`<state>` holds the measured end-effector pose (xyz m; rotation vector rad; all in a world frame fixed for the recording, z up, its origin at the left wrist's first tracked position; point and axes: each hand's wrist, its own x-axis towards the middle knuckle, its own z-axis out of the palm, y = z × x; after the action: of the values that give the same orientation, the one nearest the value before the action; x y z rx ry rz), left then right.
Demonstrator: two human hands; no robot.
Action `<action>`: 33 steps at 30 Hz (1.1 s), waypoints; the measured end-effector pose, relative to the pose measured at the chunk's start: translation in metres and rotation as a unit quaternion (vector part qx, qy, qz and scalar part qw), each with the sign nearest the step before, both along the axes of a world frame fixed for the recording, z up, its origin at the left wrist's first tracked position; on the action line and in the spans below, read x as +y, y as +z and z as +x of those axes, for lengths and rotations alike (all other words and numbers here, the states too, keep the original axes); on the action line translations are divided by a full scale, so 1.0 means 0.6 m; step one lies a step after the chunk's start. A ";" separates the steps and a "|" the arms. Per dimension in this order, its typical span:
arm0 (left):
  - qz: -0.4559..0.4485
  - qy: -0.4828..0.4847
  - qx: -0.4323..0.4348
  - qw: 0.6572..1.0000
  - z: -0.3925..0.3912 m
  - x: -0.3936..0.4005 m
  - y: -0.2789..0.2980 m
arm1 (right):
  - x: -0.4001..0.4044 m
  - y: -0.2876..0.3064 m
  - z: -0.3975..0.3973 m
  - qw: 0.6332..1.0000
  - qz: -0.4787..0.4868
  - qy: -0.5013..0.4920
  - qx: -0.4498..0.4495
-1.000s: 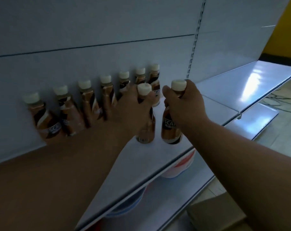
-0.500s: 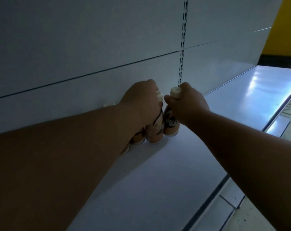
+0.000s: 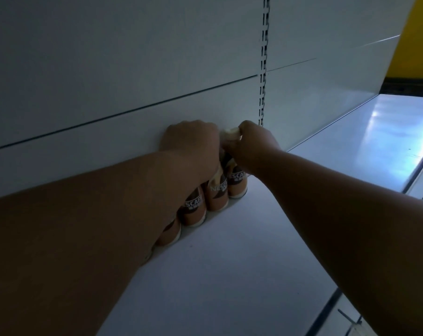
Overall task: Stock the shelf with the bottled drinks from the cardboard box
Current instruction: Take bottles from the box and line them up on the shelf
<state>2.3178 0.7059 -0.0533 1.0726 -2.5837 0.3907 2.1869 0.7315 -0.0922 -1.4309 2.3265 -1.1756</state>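
A row of brown coffee bottles stands against the back panel of the white shelf (image 3: 229,263). My left hand (image 3: 191,141) wraps the top of one bottle (image 3: 216,192), second from the right end. At the right end stands another bottle (image 3: 237,183), and my right hand (image 3: 256,144) grips its cream cap. Both bottles rest upright on the shelf, touching each other. Two more bottles (image 3: 192,209) show to the left; my left forearm hides the rest of the row. No cardboard box is in view.
The slotted upright (image 3: 263,69) runs down the back panel just right of my hands. The shelf continues to the right (image 3: 375,132) with a bright glare. A yellow wall (image 3: 416,40) is at the far right. The shelf's front edge (image 3: 327,309) is at lower right.
Both hands carried their bottles from the front of the shelf to the back panel and set them at the right end of the row. The camera has moved closer.
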 end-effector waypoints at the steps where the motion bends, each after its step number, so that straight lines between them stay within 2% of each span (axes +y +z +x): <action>1: -0.004 0.005 -0.003 1.000 0.002 -0.002 -0.002 | 0.002 0.000 0.002 1.000 0.007 -0.003 0.011; 6: -0.023 -0.016 0.026 0.999 0.016 0.000 -0.014 | 0.032 0.011 0.022 0.999 0.004 -0.019 0.050; 10: -0.017 -0.008 0.052 0.998 0.076 0.033 -0.006 | 0.076 0.024 0.058 0.995 -0.018 -0.008 0.094; 19: 0.026 0.023 0.099 0.995 0.337 0.154 0.024 | 0.146 0.074 0.292 0.979 -0.055 0.133 0.148; 25: 0.048 0.064 0.126 0.989 0.504 0.218 0.046 | 0.188 0.088 0.448 0.955 -0.035 0.229 0.186; 29: 0.048 0.119 0.151 0.980 0.585 0.210 0.033 | 0.196 0.079 0.508 0.942 -0.014 0.257 0.216; 33: 0.024 0.126 0.140 0.982 0.604 0.181 0.004 | 0.173 0.059 0.524 0.938 -0.006 0.257 0.230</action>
<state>2.6803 0.8148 -0.0509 1.3715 -2.2280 0.2176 2.5012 0.8350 -0.0571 -2.3343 1.9669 -0.7629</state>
